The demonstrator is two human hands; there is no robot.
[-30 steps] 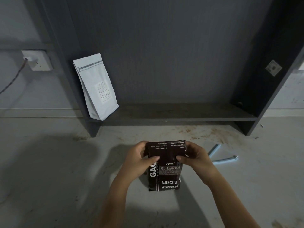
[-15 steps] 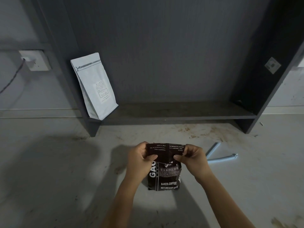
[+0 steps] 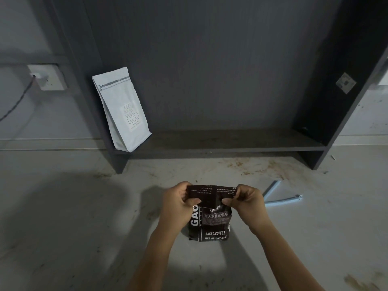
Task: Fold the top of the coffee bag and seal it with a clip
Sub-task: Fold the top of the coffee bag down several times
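1. Dark coffee bag point(image 3: 210, 223): it stands upright on the desk point(image 3: 63, 217), near the middle of the front edge. Compared with a second ago its top flap is turned further forward and down, so that the print on the flap reads upside down and the fold line is tighter.
2. Left hand point(image 3: 178, 203): the grip is closed, thumb in front and fingers behind, pinching the left end of the folded flap.
3. Right hand point(image 3: 244, 201): the grip is likewise closed on the right end of the flap; both hands have drawn slightly closer to the bag's corners.
4. Long pale sealing clip point(image 3: 279, 196): it lies open in a V on the desk, just right of the right hand, untouched.
5. Judgement: the fold looks nearly complete; one hand must hold it while the other fetches the clip.
6. Pale grey bag point(image 3: 122, 110): it leans at the left end of the shelf point(image 3: 231, 141) along the desk's back edge.
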